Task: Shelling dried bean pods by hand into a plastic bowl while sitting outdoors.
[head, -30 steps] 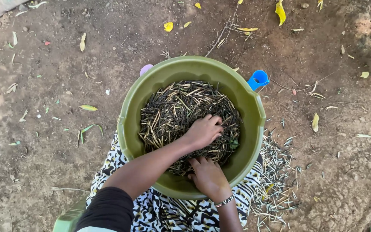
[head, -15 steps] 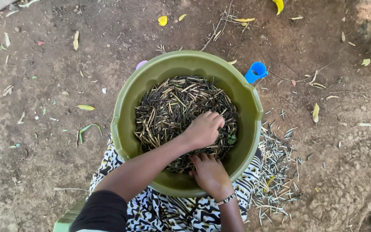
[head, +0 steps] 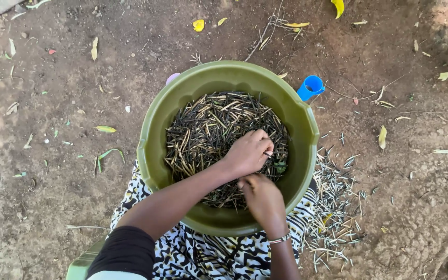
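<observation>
A green basin (head: 307, 124) sits on the person's lap over a black-and-white patterned cloth (head: 193, 256), filled with a heap of dark and pale dry pods (head: 208, 129). The left hand (head: 247, 152) rests curled on the pods near the heap's right side, fingers pinched narrow on one pale pod, and the right hand (head: 263, 199) lies just near of it, fingers bent into the pods; what it grips I cannot tell. Right of the basin, stripped pale pods (head: 333, 207) litter the dirt, and a blue cup (head: 311, 86) stands at the far right rim.

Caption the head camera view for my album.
Both hands, left and right, work among dry pods in a green basin.
</observation>
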